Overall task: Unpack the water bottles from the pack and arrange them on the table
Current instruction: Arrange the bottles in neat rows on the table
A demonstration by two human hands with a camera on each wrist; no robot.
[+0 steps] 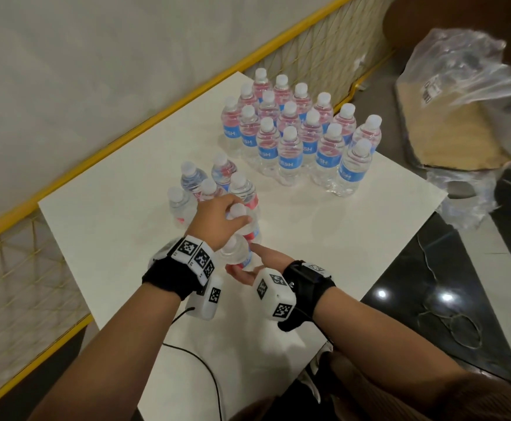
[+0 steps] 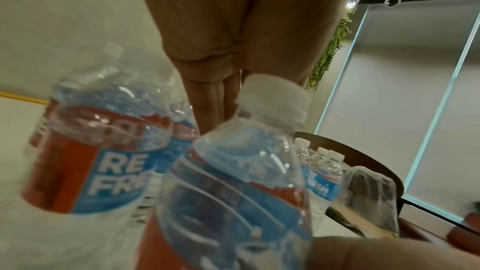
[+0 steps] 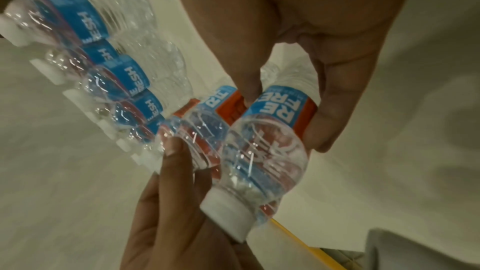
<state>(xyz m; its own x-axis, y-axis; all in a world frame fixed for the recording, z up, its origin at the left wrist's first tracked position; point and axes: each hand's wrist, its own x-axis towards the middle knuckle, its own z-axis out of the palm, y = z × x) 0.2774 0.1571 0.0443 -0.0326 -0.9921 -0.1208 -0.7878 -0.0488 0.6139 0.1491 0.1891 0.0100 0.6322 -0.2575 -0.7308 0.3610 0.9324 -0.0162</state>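
Two clusters of small water bottles with blue and red labels stand on the white table (image 1: 324, 238): a large group (image 1: 293, 132) at the back right and a small group (image 1: 208, 183) in the middle. My left hand (image 1: 220, 217) reaches down from above and grips the top of the front bottle (image 1: 242, 214) of the small group. Just nearer me, my right hand (image 1: 248, 262) holds another bottle (image 1: 236, 253). In the right wrist view its thumb and fingers (image 3: 324, 110) pinch that bottle (image 3: 265, 151) at the label, and the left hand (image 3: 168, 202) touches the neighbouring bottle.
The torn clear plastic wrap (image 1: 460, 86) lies over a cardboard tray (image 1: 448, 138) on a seat to the right of the table. A yellow-framed mesh railing (image 1: 157, 117) runs along the table's far edge. A black cable (image 1: 199, 360) crosses the near corner.
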